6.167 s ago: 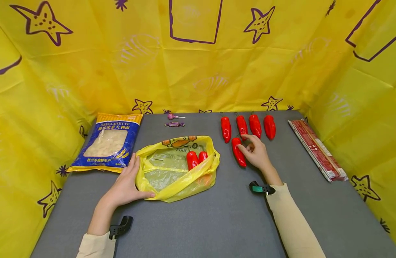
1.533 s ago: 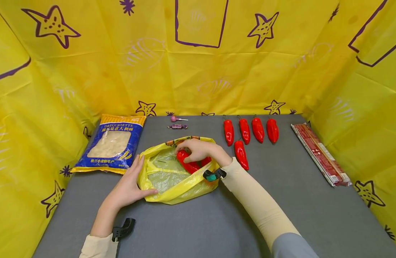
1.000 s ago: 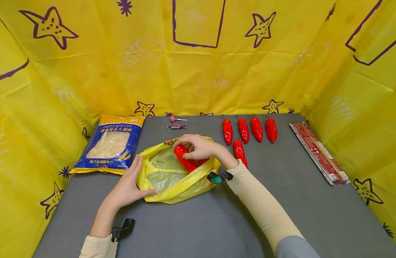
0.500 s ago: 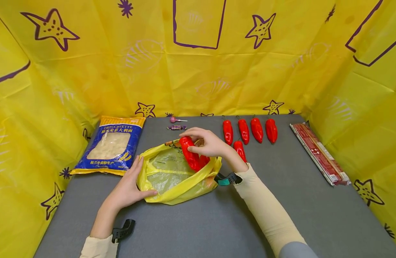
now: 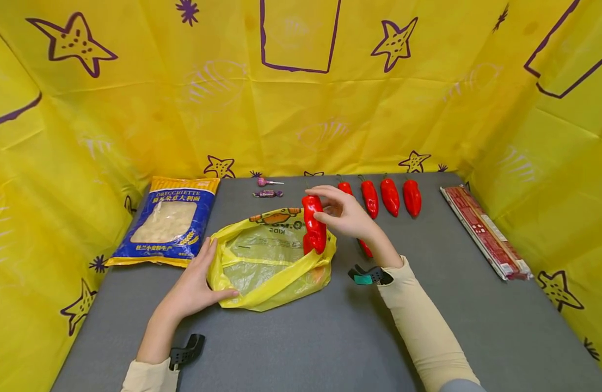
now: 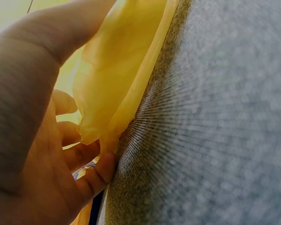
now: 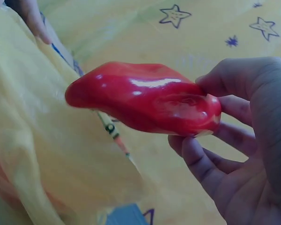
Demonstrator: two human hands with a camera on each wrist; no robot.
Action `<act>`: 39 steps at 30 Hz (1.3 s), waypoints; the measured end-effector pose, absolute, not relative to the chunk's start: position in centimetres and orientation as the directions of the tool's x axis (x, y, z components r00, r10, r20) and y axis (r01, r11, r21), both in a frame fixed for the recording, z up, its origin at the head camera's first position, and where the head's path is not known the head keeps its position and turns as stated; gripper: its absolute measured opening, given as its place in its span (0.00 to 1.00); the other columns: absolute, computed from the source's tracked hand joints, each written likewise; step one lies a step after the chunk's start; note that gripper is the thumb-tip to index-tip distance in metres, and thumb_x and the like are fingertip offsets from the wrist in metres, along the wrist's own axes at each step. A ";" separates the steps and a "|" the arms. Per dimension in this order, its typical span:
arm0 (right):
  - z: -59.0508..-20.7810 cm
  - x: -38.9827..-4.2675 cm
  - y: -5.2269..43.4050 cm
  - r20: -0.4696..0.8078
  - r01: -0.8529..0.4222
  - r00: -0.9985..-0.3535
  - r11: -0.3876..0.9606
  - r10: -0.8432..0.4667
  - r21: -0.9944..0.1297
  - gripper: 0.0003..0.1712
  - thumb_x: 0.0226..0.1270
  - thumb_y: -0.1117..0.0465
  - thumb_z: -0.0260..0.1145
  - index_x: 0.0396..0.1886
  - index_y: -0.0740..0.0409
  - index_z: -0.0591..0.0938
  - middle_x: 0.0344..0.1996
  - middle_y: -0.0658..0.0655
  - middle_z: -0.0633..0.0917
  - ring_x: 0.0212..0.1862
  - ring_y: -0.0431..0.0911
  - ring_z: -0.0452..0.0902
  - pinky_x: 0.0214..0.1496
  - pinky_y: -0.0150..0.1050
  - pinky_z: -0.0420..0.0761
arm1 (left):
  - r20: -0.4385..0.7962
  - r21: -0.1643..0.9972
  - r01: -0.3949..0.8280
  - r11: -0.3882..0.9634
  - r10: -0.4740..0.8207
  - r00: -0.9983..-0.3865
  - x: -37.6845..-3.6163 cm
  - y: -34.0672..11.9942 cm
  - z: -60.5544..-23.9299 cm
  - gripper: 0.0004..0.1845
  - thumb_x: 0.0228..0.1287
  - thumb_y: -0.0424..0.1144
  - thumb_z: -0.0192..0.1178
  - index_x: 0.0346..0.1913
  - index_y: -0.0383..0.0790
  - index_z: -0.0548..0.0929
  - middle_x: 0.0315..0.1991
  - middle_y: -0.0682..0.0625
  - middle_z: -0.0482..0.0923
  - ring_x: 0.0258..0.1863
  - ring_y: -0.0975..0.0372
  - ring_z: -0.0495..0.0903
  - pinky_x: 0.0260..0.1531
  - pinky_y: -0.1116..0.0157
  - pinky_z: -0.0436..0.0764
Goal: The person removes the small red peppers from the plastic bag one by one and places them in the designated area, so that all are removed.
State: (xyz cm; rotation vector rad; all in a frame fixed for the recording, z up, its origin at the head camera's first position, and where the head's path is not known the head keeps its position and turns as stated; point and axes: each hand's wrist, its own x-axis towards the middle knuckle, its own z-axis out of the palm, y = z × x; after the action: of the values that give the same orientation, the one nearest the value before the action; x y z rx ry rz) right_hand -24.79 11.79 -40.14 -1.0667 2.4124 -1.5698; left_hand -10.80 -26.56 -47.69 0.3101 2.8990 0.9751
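Note:
In the head view my right hand (image 5: 349, 215) pinches a red pepper (image 5: 314, 223) by its upper end, above the right side of a yellow plastic bag (image 5: 262, 296). The right wrist view shows this glossy pepper (image 7: 140, 98) between thumb and fingers. Behind it, part of another red pepper (image 5: 307, 245) shows inside the bag. My left hand (image 5: 193, 283) rests against the bag's left end, thumb along the front rim and fingers spread along the side. In the left wrist view the fingers touch the yellow plastic (image 6: 117, 70).
Several red peppers (image 5: 390, 197) lie in a row at the back right; another (image 5: 364, 249) lies nearer, mostly hidden by my right hand. A blue pasta packet (image 5: 169, 218) lies left, a lollipop (image 5: 263, 182) and wrapped candy (image 5: 268, 194) behind the bag, a long red packet (image 5: 484, 231) right.
My right hand has gone from the pepper on the table into the bag, gripped a pepper there and raised it, moving up and right. My left hand stays at the bag.

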 end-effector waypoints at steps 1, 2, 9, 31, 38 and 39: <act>-40.1 -24.7 12.2 0.300 -0.503 -0.763 0.234 -0.572 -0.832 0.30 0.72 0.67 0.72 0.73 0.57 0.79 0.73 0.57 0.76 0.51 0.52 0.84 0.52 0.37 0.86 | 0.000 0.605 0.168 0.778 0.211 -0.977 -10.8 -26.5 -47.7 0.75 0.51 0.63 0.81 0.86 0.32 0.41 0.86 0.30 0.35 0.82 0.29 0.44 0.74 0.27 0.52; -40.1 -24.6 12.6 0.303 -0.498 -0.768 0.230 -0.564 -0.836 0.30 0.72 0.67 0.72 0.72 0.57 0.79 0.72 0.57 0.76 0.52 0.52 0.84 0.51 0.37 0.86 | -0.002 0.606 0.167 0.778 0.212 -0.977 -10.8 -26.5 -47.7 0.75 0.52 0.63 0.81 0.86 0.32 0.41 0.86 0.30 0.34 0.82 0.29 0.43 0.74 0.27 0.52; -40.7 -24.4 15.7 0.294 -0.476 -0.811 0.277 -0.506 -0.835 0.30 0.71 0.67 0.73 0.71 0.57 0.80 0.71 0.57 0.77 0.55 0.55 0.79 0.52 0.32 0.83 | -0.004 0.602 0.153 0.784 0.194 -0.981 -10.3 -26.8 -47.4 0.74 0.52 0.63 0.80 0.86 0.32 0.40 0.86 0.31 0.34 0.82 0.30 0.42 0.74 0.27 0.51; -45.0 -24.1 26.5 0.294 -0.378 -0.922 0.433 -0.251 -0.818 0.25 0.73 0.72 0.64 0.69 0.66 0.81 0.67 0.67 0.79 0.59 0.44 0.74 0.61 0.30 0.74 | -0.010 0.601 0.170 0.781 0.219 -0.976 -11.3 -26.7 -47.7 0.75 0.53 0.63 0.80 0.86 0.32 0.40 0.86 0.31 0.34 0.82 0.30 0.42 0.75 0.27 0.50; -45.9 -24.2 27.6 0.266 -0.338 -0.940 0.466 -0.215 -0.818 0.26 0.74 0.70 0.64 0.70 0.64 0.80 0.68 0.66 0.79 0.54 0.43 0.75 0.54 0.26 0.76 | -0.018 0.603 0.161 0.782 0.215 -0.976 -11.1 -26.6 -47.7 0.74 0.53 0.63 0.80 0.86 0.31 0.40 0.86 0.32 0.33 0.83 0.31 0.42 0.75 0.27 0.50; -46.1 -24.2 27.7 0.259 -0.332 -0.942 0.474 -0.215 -0.815 0.26 0.74 0.70 0.64 0.70 0.64 0.80 0.67 0.65 0.79 0.52 0.44 0.76 0.50 0.25 0.76 | -0.020 0.602 0.159 0.782 0.213 -0.977 -11.0 -26.6 -47.7 0.74 0.53 0.63 0.80 0.86 0.31 0.40 0.86 0.32 0.33 0.82 0.31 0.42 0.75 0.27 0.50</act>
State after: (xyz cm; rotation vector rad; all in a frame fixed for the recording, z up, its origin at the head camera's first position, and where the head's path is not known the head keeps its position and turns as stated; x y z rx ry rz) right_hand -24.20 27.69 -46.14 -0.5218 2.7989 -1.5925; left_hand -11.00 -26.63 -47.74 0.3018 2.8837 0.9623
